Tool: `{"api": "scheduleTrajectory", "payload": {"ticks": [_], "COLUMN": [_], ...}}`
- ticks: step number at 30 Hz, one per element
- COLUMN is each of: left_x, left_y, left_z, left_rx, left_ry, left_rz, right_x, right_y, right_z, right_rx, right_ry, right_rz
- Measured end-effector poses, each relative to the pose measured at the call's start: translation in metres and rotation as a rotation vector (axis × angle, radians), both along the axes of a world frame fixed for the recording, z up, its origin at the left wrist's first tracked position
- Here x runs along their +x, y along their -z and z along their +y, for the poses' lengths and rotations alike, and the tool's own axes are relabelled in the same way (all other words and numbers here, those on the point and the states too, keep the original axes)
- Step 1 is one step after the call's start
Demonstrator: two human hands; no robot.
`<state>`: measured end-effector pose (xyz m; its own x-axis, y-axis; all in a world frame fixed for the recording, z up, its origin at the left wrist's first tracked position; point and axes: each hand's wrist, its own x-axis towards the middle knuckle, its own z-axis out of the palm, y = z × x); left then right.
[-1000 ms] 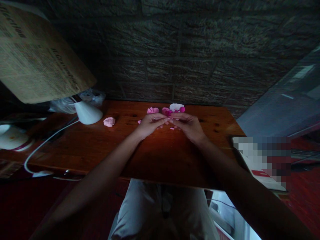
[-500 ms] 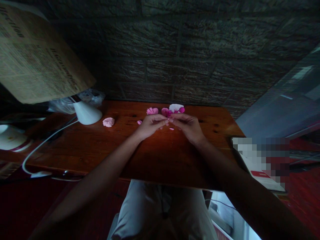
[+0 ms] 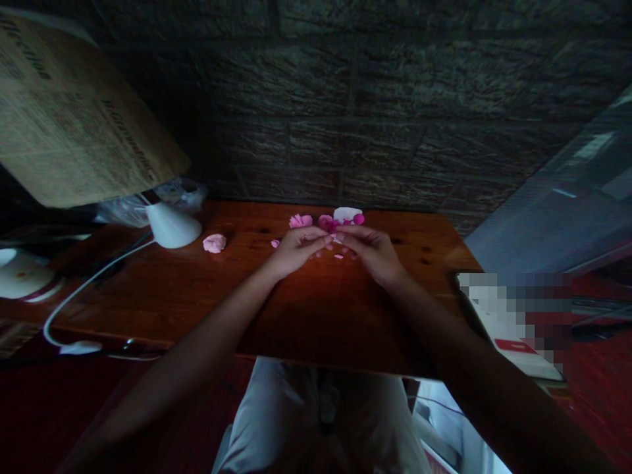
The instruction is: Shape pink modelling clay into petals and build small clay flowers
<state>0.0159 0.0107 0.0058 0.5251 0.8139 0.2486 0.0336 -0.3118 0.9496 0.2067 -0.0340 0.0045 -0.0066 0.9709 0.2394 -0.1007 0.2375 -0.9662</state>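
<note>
My left hand (image 3: 297, 251) and right hand (image 3: 371, 250) are pinching a small pink piece (image 3: 333, 236), lying at my left's two o'clock, my right's ten (long axis unclear).

there are two hands (image 3: 297, 252) (image 3: 371, 250), at least six pink pieces (image 3: 214, 243) and one lamp (image 3: 174, 225).

Reddish-brown table (image 3: 197, 296) with dark knots (image 3: 426, 249), pale pink lump (image 3: 214, 243), magenta disc (image 3: 359, 218), white lamp base (image 3: 172, 227), tan lampshade (image 3: 74, 125) patterned with dark newsprint (image 3: 129, 139), dark grey brick-patterned wall (image 3: 316, 85), pale trousers (image 3: 271, 408), red floor (image 3: 600, 375)
</note>
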Motion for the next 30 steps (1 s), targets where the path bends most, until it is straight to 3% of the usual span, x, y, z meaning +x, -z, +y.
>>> {"api": "scheduleTrajectory", "payload": {"ticks": [10,30], "left_x": [-0.0004,0.0020], "left_y": [-0.0010,-0.0007], "left_z": [-0.0008,-0.0023], "left_rx": [-0.199,0.060], "left_ry": [0.016,-0.005], "left_rz": [-0.068,-0.011], "right_x": [0.0032,0.0020], "right_y": [-0.0074,-0.0039], "right_z": [-0.0036,-0.0015], "right_rx": [0.056,0.058], "right_ry": [-0.047,-0.001], "right_rz": [-0.101,-0.206]}}
